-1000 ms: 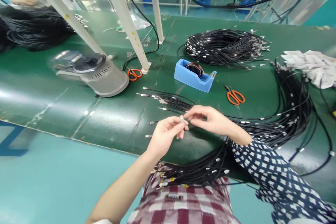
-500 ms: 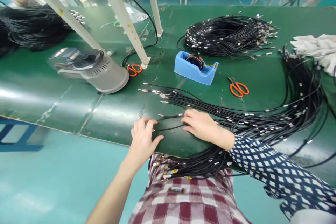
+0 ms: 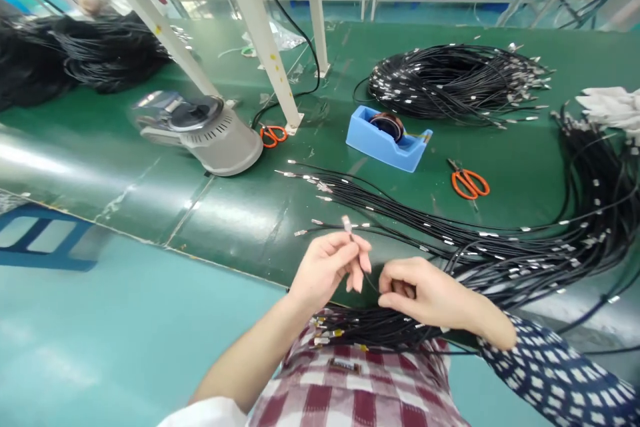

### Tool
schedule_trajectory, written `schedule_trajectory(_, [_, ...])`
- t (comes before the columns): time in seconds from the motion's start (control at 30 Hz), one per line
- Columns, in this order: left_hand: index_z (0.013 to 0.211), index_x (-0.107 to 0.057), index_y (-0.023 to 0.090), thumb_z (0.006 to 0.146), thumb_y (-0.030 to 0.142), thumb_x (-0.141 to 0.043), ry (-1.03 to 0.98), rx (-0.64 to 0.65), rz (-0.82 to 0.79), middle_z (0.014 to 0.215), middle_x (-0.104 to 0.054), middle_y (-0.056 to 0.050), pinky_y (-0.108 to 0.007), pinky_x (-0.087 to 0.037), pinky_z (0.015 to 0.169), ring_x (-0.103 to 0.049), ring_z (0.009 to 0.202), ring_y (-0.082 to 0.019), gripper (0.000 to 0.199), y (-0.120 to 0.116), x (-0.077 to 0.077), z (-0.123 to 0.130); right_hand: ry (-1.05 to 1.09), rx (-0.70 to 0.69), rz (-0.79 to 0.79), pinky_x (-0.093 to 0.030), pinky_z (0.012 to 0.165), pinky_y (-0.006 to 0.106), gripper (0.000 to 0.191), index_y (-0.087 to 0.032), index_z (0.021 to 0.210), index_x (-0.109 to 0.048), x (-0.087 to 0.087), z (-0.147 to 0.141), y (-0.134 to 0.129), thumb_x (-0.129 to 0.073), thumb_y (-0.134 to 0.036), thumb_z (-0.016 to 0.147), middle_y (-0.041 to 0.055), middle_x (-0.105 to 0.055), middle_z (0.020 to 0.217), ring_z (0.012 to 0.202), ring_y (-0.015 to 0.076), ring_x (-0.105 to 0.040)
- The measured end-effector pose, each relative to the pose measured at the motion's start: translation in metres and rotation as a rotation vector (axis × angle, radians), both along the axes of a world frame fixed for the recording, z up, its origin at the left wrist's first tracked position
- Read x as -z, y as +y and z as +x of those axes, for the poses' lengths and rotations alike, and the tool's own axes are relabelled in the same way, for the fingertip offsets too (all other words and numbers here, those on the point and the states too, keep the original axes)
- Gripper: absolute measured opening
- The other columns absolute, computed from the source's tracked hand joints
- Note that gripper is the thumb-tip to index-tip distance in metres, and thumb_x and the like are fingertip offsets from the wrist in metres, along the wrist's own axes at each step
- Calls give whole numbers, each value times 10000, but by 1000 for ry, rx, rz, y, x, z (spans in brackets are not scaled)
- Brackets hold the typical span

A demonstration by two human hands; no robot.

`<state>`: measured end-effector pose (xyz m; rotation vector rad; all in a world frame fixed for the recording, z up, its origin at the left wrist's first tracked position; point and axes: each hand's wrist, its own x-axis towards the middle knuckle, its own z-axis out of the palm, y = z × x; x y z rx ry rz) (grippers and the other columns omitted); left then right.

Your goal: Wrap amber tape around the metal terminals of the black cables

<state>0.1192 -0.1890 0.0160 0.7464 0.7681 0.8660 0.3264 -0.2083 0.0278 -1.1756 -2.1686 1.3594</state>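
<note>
Hands (image 3: pixel 325 268) (image 3: pixel 425 288) closer | left pinching cable (image 3: pixel 369 281), tip (image 3: pixel 347 223) aimed away, slightly left | right's grip unclear

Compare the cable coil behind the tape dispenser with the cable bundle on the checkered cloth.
The cable coil loops into a ring; the cable bundle stretches sideways. The coil lies on the bench; the bundle rests on checkered cloth. Yellow bits show on the bundle, none on the coil. Both are black.

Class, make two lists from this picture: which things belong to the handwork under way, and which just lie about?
Seem part of the work:
black cable, pinched in the left hand
right hand, close by
bunch of cables beyond the hands

Seem just lying about, untouched:
blue tape dispenser
two pairs of orange scissors
grey machine
coiled cables
</note>
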Motion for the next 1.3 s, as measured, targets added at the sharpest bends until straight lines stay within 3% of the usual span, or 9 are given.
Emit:
schedule_trajectory(0.1, [907,-693,108,822,413,-695,-71,232,-96,653,-668,-44,-186,-360,390,-564,397,-89,317,-7,5,7,134,158,-130,-431,550,209,261,-166,838,-624,-9,10,7,-509,-369,955,12,-619,746,564,87,-534])
schedule_trajectory(0.2, [903,-711,109,831,399,-691,-74,284,-132,638,-665,-41,-179,-352,399,-544,389,-74,299,-14,4,11,304,321,-194,-426,535,200,286,-157,909,-643,-18,9,20,-522,-414,947,33,-651,837,559,70,-502])
schedule_trajectory(0.47, [842,-705,109,806,399,-709,-44,299,-163,607,-658,-38,-184,-339,389,-506,373,-68,293,-15,-4,15,484,380,-336,-441,559,212,298,-151,716,-646,-20,-15,35,-747,-429,757,-5,-620,666,576,85,-533])
schedule_trajectory(0.7, [913,-681,122,896,405,-573,-103,290,-181,596,-677,-49,-186,-284,351,-490,326,-76,304,-11,2,15,594,311,-434,-423,546,213,269,-153,714,-588,-15,-14,30,-700,-369,829,-46,-564,530,506,73,-498])
schedule_trajectory(1.0, [777,-670,124,870,312,-544,-60,245,-234,447,-491,32,-217,-255,448,-271,376,-45,244,-11,-4,16,616,358,-446,-453,567,224,290,-165,723,-542,-21,-21,22,-709,-377,827,-38,-608,543,520,97,-580])
schedule_trajectory(1.13, [764,-665,127,845,296,-537,-35,252,-231,439,-481,33,-221,-251,455,-268,388,-52,227,-11,-4,16,626,371,-433,-446,554,215,295,-167,710,-525,-24,-22,18,-713,-364,825,-38,-604,540,509,88,-566])
schedule_trajectory(1.3, [810,-638,135,848,353,-572,66,223,-179,484,-571,3,-210,-146,383,-289,362,-56,230,-14,-7,17,604,418,-410,-446,566,221,294,-163,708,-543,-20,-21,17,-711,-379,815,-30,-596,584,544,87,-549])
